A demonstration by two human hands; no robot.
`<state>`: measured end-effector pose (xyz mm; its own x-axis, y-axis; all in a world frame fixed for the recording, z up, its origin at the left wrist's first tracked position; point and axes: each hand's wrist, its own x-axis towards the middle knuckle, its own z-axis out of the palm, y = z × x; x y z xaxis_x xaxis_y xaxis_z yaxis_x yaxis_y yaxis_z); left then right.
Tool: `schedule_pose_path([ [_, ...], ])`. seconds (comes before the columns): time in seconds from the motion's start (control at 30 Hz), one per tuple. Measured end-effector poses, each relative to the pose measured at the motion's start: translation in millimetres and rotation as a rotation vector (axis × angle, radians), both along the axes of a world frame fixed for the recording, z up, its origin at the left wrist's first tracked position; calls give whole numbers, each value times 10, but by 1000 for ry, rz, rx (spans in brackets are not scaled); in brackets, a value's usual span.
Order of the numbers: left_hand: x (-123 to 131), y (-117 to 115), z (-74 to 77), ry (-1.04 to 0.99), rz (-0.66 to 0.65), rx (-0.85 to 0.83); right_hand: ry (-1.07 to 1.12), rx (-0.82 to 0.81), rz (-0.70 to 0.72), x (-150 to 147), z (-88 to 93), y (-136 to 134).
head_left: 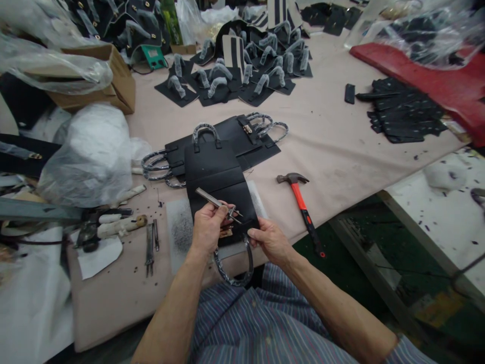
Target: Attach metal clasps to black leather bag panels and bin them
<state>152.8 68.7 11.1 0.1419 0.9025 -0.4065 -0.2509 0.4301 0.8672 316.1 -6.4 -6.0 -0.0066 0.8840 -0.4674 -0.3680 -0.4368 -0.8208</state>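
Note:
A black leather bag panel (215,174) lies flat before me, partly over a pale speckled slab (178,227). Wrapped loop handles stand at its far and near ends; the near handle (234,280) hangs toward my lap. My left hand (209,227) is closed around a slim metal tool with thin pointed prongs (208,196), which resembles dividers. Its prongs lie over the near part of the panel, close to a gold-coloured metal fitting (226,232). My right hand (271,240) pinches the panel's right edge beside the near handle.
A red-and-black claw hammer (301,202) lies right, its grip past the table edge. Punch-like metal tools (149,247) lie left, near another hammer (90,230). More black bag pieces (242,134) lie behind the panel. Several handled flaps (220,83) and black strips (405,108) are farther back.

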Motion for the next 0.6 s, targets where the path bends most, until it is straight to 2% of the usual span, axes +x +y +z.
schedule_pose_path([
  [0.1,17,33,82,22,-13,-77,20,42,18,15,-17,-4],
  [0.23,7,60,164,76,-35,-75,33,69,37,5,-35,18],
  [0.43,-21,7,80,37,-93,54,65,67,23,0,-19,78],
  [0.6,-5,-22,60,62,-80,113,90,69,12,11,-54,85],
])
